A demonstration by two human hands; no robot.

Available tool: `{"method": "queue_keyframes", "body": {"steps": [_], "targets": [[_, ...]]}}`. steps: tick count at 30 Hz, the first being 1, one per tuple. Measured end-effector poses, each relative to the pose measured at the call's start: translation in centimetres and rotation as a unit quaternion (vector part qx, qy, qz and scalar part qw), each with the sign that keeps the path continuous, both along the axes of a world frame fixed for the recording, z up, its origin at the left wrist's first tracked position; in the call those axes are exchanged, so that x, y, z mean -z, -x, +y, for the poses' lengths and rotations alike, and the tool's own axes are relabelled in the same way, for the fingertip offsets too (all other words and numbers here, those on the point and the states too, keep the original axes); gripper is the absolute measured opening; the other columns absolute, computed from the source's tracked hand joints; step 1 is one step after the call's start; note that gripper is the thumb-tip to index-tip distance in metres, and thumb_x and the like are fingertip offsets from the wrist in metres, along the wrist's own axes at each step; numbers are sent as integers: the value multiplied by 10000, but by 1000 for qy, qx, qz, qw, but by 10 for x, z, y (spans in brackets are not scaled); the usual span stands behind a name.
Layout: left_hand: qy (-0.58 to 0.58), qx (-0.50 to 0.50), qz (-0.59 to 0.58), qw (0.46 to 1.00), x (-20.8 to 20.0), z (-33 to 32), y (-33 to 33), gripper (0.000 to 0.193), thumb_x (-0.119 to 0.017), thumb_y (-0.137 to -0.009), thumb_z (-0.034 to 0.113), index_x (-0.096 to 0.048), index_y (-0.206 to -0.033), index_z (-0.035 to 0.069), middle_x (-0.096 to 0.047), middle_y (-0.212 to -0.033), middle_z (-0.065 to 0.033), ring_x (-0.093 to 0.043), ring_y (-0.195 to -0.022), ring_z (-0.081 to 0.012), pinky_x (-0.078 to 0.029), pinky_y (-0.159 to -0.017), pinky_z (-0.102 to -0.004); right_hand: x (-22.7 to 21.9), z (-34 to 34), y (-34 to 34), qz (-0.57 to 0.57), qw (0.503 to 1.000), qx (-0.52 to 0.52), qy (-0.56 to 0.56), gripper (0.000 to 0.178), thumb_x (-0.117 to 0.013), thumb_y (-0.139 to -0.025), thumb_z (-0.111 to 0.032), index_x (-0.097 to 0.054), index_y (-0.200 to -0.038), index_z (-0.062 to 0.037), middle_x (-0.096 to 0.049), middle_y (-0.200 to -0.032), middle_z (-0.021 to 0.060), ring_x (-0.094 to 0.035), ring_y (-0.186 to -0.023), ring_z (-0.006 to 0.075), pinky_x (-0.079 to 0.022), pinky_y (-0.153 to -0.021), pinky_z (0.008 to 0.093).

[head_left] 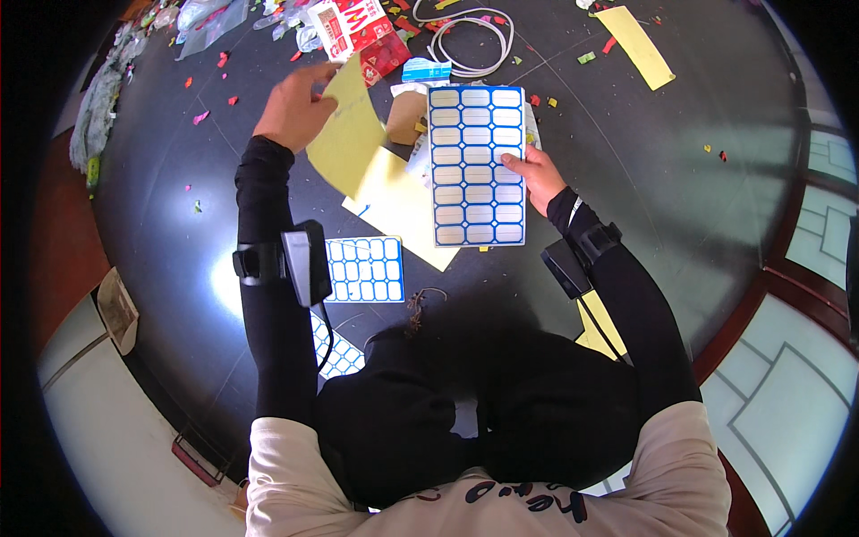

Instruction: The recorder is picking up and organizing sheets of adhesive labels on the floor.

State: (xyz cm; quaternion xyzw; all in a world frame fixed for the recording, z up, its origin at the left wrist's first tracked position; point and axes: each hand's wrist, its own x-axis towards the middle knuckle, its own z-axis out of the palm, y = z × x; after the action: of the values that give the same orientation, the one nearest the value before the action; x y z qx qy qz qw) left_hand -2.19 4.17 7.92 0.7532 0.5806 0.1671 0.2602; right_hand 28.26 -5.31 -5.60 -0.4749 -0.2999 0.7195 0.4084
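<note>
My left hand (298,106) is closed on the upper edge of a yellow paper sheet (347,134), which hangs tilted and slightly curled. In my right hand (535,179) is a sheet of blue-bordered white labels (477,166), gripped at its right edge with the thumb on top. Beneath the two, another pale yellow sheet (407,215) lies on the dark floor. A smaller label sheet (365,270) rests beside my left forearm, and a further label sheet (337,352) shows partly behind it, close to my leg.
A red and white package (358,34), a blue and white small box (426,71) and a coiled white cable (472,45) lie at the far side. Colourful paper scraps dot the dark tiled floor (617,161). A yellow strip (637,46) is at far right; plastic bags (210,20) lie far left.
</note>
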Motion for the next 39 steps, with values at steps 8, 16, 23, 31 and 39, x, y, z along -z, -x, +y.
{"method": "queue_keyframes", "body": {"steps": [8,16,23,31,39], "targets": [[-238,280,-72,927,7,-51,-91,448,-478,-664,-92,-563,-1053,113,-524,-975,-76,-530,-834,-238,-454,-648,-305,-8,1,7,57,994,48,76,211,-468,-837,-58,-496,-1039,-3,-578,-960,77,-581,-829,185,-471,-764,317],[-144,455,-50,878,58,-104,-120,377,-577,-667,16,-559,-1034,103,-502,-939,-62,-508,-876,-216,-415,-755,-330,3,-6,-10,49,993,77,73,282,-421,-872,-168,-446,-1108,-15,-565,-1017,116,-589,-867,220,-499,-723,338],[-126,313,-155,929,56,-94,-114,421,-636,-691,158,-501,-1079,67,-475,-1062,-116,-469,-984,-284,-383,-843,-354,1,-8,-12,26,995,68,73,283,-462,-853,-146,-450,-1102,-13,-572,-991,123,-599,-819,209,-510,-690,322],[252,-122,-331,901,101,-48,-90,964,-700,-633,460,-189,-1247,-80,-406,-1145,-259,-448,-1055,-267,-393,-851,-340,5,-8,-8,-18,997,56,57,326,-490,-841,-191,-466,-1091,17,-585,-949,114,-596,-791,177,-498,-671,273],[392,-58,-569,720,100,-73,-95,456,-491,-788,-21,-321,-1211,-9,-489,-1139,-134,-531,-986,-234,-458,-840,-342,-28,-7,2,-59,995,19,79,302,-472,-850,-191,-493,-1082,1,-584,-974,92,-586,-836,153,-483,-698,250]]}}
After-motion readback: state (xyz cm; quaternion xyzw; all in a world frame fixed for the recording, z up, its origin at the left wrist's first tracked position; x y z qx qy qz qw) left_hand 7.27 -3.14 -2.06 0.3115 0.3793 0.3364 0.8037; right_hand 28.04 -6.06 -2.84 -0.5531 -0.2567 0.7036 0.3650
